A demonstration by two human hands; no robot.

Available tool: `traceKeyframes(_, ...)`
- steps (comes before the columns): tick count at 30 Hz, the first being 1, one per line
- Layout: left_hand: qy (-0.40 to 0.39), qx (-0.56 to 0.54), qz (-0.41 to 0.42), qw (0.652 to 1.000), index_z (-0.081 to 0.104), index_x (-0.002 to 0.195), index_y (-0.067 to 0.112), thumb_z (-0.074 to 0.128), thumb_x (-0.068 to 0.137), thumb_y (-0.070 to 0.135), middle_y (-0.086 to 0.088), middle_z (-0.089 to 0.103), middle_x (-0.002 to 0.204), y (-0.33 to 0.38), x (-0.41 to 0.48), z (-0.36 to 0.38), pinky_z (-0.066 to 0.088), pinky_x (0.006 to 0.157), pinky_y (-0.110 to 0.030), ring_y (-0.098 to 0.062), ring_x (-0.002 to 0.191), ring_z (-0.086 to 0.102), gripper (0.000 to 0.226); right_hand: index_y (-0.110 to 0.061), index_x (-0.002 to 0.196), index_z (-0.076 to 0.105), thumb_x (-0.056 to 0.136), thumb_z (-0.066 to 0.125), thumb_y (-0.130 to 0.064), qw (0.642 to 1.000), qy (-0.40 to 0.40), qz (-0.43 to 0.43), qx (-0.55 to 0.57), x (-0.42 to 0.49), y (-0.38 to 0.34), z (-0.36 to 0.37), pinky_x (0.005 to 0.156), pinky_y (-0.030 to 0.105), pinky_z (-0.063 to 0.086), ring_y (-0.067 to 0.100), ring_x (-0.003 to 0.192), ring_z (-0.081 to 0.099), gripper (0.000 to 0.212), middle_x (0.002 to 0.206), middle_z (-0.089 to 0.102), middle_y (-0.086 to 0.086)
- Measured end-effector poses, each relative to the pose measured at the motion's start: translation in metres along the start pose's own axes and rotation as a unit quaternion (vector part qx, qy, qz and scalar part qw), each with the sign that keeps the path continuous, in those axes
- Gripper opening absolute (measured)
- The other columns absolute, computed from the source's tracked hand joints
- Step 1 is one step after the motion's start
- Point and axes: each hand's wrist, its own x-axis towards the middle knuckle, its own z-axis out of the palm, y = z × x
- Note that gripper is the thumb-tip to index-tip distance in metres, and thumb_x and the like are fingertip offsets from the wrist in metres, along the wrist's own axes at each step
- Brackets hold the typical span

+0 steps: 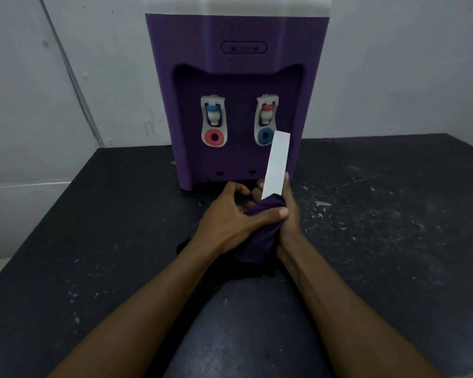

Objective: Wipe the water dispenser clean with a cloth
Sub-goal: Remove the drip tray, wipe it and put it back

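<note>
A purple water dispenser with a white top stands upright at the back of a black table. It has two white taps, the left one over a red ring, the right one over a blue ring. In front of its base my right hand holds a flat white strip-shaped part upright, with a purple cloth bunched around its lower end. My left hand grips that cloth, thumb pressed across it. The cloth's lower end hangs down toward the table between my wrists.
The black table is scuffed, with pale specks and scraps scattered on the right side. A grey-white wall runs behind and to the left of the dispenser. The table's left edge slants down toward me; a dark rounded shape lies low between my forearms.
</note>
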Motion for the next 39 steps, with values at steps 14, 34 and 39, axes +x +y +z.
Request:
traceKeyframes(14,0.026,0.049,0.069,0.996,0.045,0.112,0.037,0.081,0.052,0.082,0.012,0.059,0.071,-0.016,0.0,-0.007,0.046,0.06,-0.026,-0.003,0.06,0.054,0.084,-0.013,0.101,0.064,0.094,0.053,-0.063,0.999,0.019,0.013,-0.031,0.014,0.003,-0.003,0.054,0.03,0.051,0.013,0.055,0.064,0.052,0.071,0.066,0.0)
traceKeyframes(34,0.099,-0.014,0.166,0.981,0.044,0.111,0.026,0.089,0.057,0.066,0.007,0.046,0.053,-0.008,0.012,-0.018,0.037,0.05,-0.032,-0.01,0.047,0.04,0.081,-0.01,0.097,0.07,0.104,0.046,-0.051,0.999,-0.023,-0.007,-0.035,-0.004,0.012,0.004,0.066,0.031,0.062,0.018,0.07,0.072,0.048,0.078,0.075,0.007)
traceKeyframes(39,0.088,-0.03,0.121,0.988,0.046,0.11,0.029,0.088,0.058,0.069,0.002,0.047,0.06,0.0,0.02,-0.019,0.04,0.055,-0.034,-0.013,0.054,0.042,0.078,-0.008,0.104,0.072,0.101,0.052,-0.052,1.0,-0.004,-0.02,-0.018,-0.01,0.012,0.01,0.093,0.046,0.058,0.028,0.092,0.073,0.049,0.099,0.076,0.017)
